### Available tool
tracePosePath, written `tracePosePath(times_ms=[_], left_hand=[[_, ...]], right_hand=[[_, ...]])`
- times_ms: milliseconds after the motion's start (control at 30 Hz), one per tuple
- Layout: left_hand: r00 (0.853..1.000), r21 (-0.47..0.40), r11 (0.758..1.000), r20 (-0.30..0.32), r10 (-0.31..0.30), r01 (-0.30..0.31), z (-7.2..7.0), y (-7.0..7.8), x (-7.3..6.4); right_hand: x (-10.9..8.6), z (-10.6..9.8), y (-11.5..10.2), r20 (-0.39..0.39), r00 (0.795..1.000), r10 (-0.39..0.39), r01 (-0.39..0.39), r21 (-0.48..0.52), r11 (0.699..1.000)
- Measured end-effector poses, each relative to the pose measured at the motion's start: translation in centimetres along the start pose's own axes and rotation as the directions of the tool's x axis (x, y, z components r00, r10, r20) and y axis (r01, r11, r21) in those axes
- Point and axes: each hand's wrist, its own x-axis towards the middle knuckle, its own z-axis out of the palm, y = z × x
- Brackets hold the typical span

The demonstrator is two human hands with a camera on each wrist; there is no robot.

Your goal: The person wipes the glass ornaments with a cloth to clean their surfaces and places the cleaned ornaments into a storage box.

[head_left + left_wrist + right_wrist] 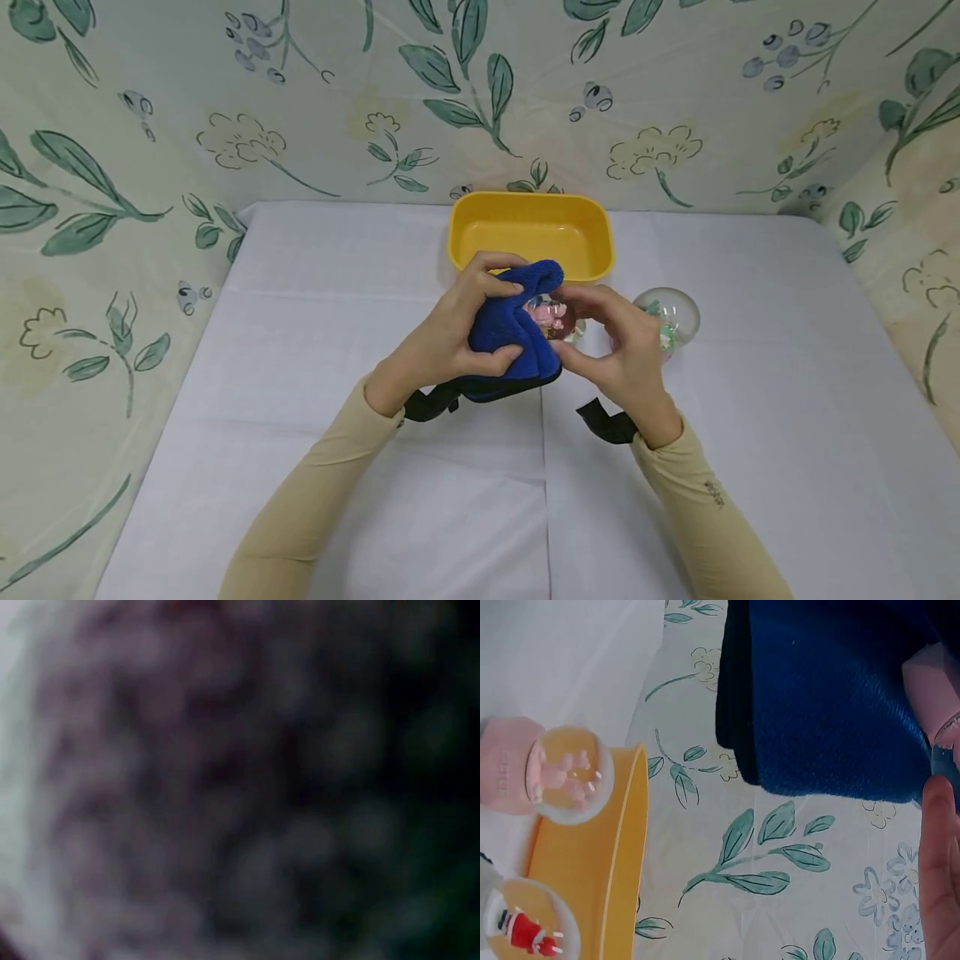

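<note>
Head view shows the fingers of your left hand point(448, 329) bent around a blue cloth point(497, 333), with the thumb low and the other fingers up high. The fingers and thumb of your right hand point(618, 342) make a round shape and hold a small snow globe point(547, 313) between them. That snow globe is up against the open fold of the cloth, right between your two hands, and you can see something pink inside its clear ball. Your right wrist view shows one finger touching it, and its pink bottom part is next to the fuzzy cloth. Your left wrist view is dark and very blurry, so you cannot tell what is in it.

A bit farther out, a clear globe with a green bit inside point(680, 312) is on the worktop point(375, 533), just past your right hand. Your right wrist view has two more: a pink globe point(551, 776) with a pink figure in it, and a globe with a red and white figure point(532, 919). Both are near the yellow tub point(532, 232), which sits on the worktop behind your hands. A black strap point(606, 423) hangs by your right wrist. White cloth covers the worktop. Behind it all hangs a curtain point(337, 100) with leaves and flowers.
</note>
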Motion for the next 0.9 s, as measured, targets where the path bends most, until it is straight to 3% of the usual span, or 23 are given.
tracePosePath(times_ms=[267,467,600,767,900], left_hand=[[0.999,0.082,0.996,0.031,0.030,-0.033,0.25,-0.10,-0.01],[1.000,0.016,1.000,-0.008,-0.013,0.014,0.29,-0.35,-0.30],[0.998,-0.018,0.998,-0.044,-0.055,0.054,0.12,-0.60,-0.60],[0.993,-0.032,0.996,-0.073,-0.091,0.089,-0.09,-0.68,-0.76],[0.992,-0.045,0.994,-0.081,-0.101,0.097,-0.18,-0.61,-0.75]], right_hand=[[-0.30,0.60,0.03,-0.053,0.989,0.140,-0.138,0.048,0.989],[-0.29,0.54,0.05,-0.006,0.983,0.181,-0.181,0.060,0.982],[-0.22,0.36,0.05,0.066,0.986,0.151,-0.155,0.047,0.987],[-0.06,0.16,0.03,0.116,0.992,0.042,-0.053,0.096,0.994],[0.09,0.08,0.16,0.127,0.991,-0.043,0.041,0.020,0.999]])
